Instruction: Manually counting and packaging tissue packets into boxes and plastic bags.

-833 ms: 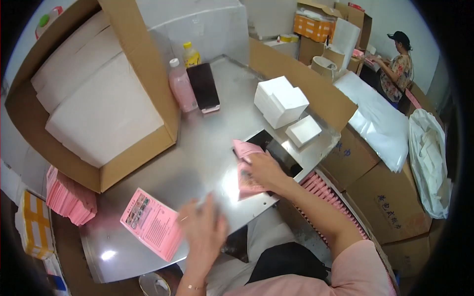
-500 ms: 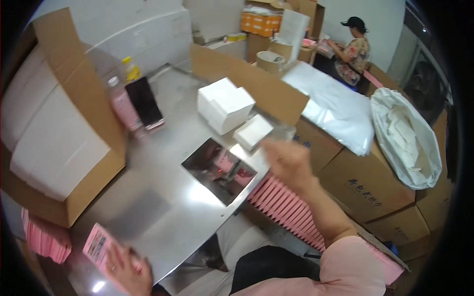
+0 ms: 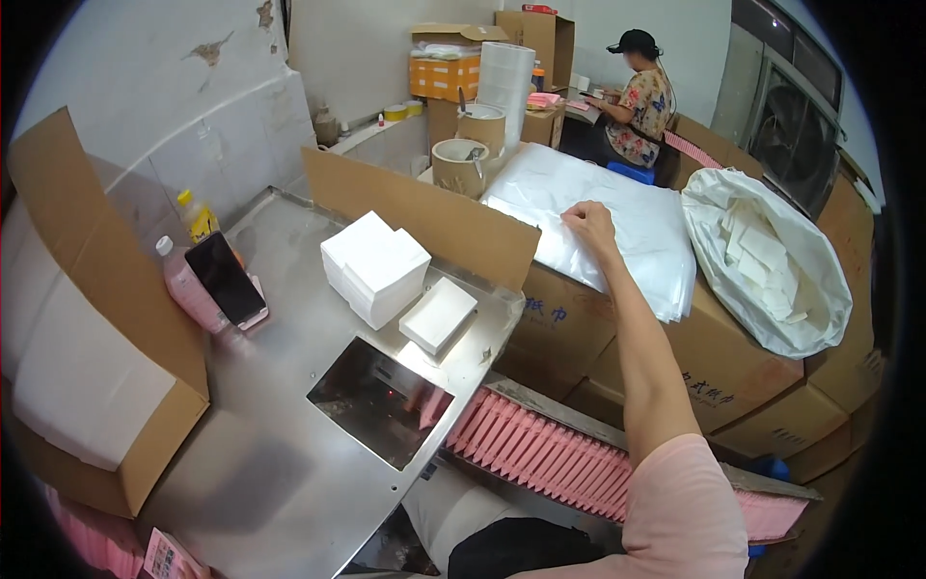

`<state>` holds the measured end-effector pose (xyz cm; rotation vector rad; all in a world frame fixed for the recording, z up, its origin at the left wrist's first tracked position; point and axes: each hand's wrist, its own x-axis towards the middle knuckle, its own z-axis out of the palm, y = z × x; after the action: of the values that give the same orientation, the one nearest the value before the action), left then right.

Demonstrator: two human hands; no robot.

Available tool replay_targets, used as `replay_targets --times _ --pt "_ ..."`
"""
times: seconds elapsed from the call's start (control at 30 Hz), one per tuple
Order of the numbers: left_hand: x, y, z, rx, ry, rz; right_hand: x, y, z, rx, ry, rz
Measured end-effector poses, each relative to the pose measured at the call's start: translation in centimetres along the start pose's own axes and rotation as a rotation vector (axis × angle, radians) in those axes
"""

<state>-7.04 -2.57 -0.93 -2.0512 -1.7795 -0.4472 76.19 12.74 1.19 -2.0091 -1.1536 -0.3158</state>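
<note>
Across the table to the right, my right hand point(image 3: 590, 222) reaches over a stack of clear plastic bags point(image 3: 641, 236) on cardboard boxes. Its fingers are pinched together at the top bag, near the stack's left side. My left hand does not show. A pink printed packet point(image 3: 166, 557) lies at the lower left edge of the picture, partly cut off. On the metal table point(image 3: 260, 386) stand a tall white stack of folded paper tissues point(image 3: 376, 270) and a smaller one point(image 3: 439, 316), beside a rectangular opening point(image 3: 376, 405).
Rows of pink packets point(image 3: 540, 458) fill a long carton below the table's right edge. An open carton point(image 3: 159, 261) stands at left, near a propped phone point(image 3: 227, 280) and bottles. A white sack point(image 3: 772, 265) sits at right. A co-worker point(image 3: 641, 101) sits at the back.
My right hand has moved from beside the small white stack to the plastic bags farther off. My left hand has left the view. The picture has shifted, and the table opening shows less pink inside.
</note>
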Motion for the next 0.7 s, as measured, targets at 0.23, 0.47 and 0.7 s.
replay_targets --times 0.23,0.47,0.7 --pt "0.2 0.6 -0.3 0.018 0.000 -0.008 1.7 1.7 -0.5 0.580 0.077 0.189" --pt "-1.6 -2.0 2.4 0.052 -0.068 -0.080 3.1 -19.3 -4.0 0.977 -0.177 -0.038" --pt "-0.3 1.9 2.1 -0.270 0.124 -0.222 -16.1 -46.9 -10.3 1.139 -0.831 -0.770"
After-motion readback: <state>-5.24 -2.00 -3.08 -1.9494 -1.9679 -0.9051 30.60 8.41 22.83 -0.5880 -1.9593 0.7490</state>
